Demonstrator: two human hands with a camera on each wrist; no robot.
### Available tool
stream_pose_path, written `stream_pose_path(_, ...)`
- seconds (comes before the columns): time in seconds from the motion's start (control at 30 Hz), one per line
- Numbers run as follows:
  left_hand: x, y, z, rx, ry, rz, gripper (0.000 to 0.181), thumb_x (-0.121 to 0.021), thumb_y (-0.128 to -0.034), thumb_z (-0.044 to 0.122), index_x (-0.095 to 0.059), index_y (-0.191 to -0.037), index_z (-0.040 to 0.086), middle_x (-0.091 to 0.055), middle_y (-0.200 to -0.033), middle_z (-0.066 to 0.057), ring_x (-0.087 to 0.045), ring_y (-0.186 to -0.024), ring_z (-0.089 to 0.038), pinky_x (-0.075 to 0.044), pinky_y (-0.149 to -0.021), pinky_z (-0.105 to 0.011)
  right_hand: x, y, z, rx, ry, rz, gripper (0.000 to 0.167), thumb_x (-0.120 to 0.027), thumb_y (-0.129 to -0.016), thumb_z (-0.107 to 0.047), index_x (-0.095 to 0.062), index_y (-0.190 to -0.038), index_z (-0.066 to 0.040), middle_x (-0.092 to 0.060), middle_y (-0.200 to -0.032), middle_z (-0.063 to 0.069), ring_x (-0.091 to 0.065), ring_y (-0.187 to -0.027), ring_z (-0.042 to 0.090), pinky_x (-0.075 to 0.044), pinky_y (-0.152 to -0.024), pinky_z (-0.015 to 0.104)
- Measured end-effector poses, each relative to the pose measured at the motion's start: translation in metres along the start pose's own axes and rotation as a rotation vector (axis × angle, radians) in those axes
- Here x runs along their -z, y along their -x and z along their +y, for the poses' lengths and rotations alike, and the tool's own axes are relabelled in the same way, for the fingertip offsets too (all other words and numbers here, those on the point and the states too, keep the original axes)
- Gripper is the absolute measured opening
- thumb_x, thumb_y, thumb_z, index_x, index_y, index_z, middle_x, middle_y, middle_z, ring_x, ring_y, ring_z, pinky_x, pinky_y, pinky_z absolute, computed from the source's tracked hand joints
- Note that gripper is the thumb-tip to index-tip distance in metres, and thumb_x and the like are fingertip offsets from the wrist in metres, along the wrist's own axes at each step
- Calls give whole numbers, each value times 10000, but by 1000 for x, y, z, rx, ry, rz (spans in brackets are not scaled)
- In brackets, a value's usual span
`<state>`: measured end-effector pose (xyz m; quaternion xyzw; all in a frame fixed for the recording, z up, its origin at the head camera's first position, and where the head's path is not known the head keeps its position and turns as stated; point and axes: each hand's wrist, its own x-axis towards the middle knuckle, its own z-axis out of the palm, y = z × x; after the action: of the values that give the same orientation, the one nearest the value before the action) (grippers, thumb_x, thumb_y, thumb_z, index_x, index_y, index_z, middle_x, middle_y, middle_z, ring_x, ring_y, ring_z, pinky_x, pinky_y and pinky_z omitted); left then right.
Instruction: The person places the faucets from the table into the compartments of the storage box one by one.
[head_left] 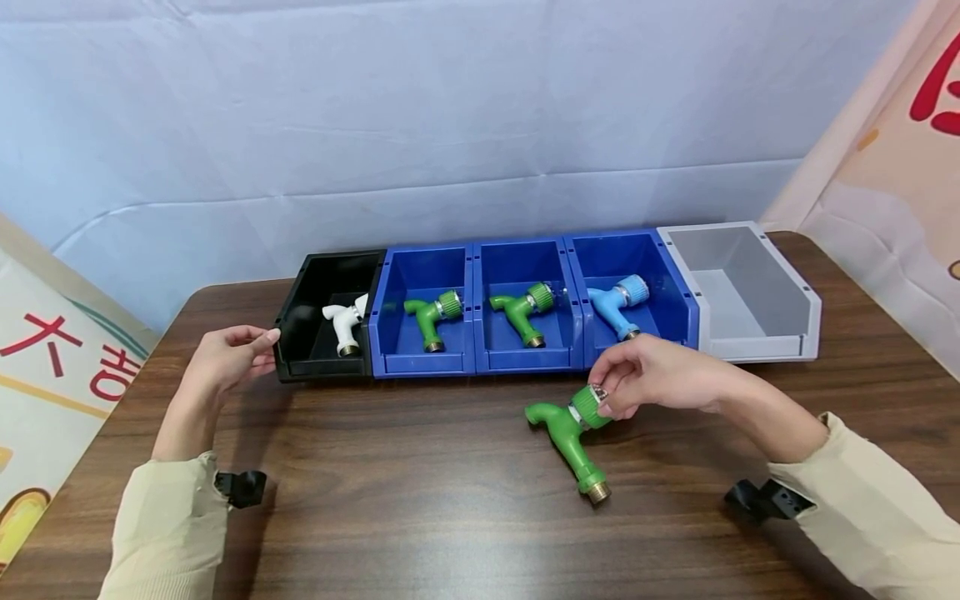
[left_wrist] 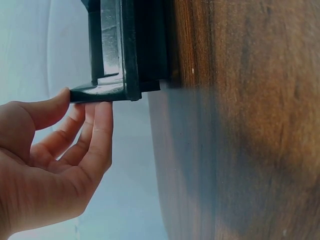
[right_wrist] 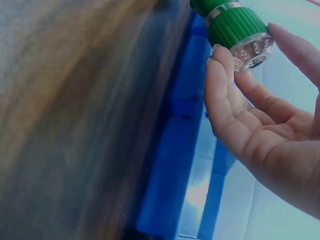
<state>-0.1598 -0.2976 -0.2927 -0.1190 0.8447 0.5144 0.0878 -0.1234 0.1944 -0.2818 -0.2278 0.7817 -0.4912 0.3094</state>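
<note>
My right hand (head_left: pixel 648 379) pinches a green tap (head_left: pixel 567 442) by its ribbed knob, in front of the bins. The tap's spout points left and its brass threaded end hangs down toward the table. In the right wrist view, fingertips and thumb sit around the green knob (right_wrist: pixel 237 25) and its clear cap. At the far left, my left hand (head_left: pixel 228 358) holds the side edge of a black bin (head_left: pixel 326 368). Its thumb meets the rim, and the fingers lie against the outer wall (left_wrist: pixel 97 92). A white tap (head_left: pixel 343 325) lies in that bin.
Three blue bins (head_left: pixel 423 364) stand in a row beside the black one. Two hold green taps (head_left: pixel 431 319) and the third a light blue tap (head_left: pixel 617 305). A grey bin (head_left: pixel 757 348) ends the row at right. The wooden table (head_left: pixel 390 492) extends in front.
</note>
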Motion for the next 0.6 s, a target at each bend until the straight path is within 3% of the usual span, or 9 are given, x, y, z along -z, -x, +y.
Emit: stream_pose_path(0.6,0,2,2,6,0,-4,435,-515,-939,286,-462,-1153,-88,-544,-808,7,-586,-688,-42,-534,-745,-257,25,22,-10,22,51,151,303,-681,-780,-36,-555,-1014,110,-615,-768,82,-593,-672,141,-538,-617,299)
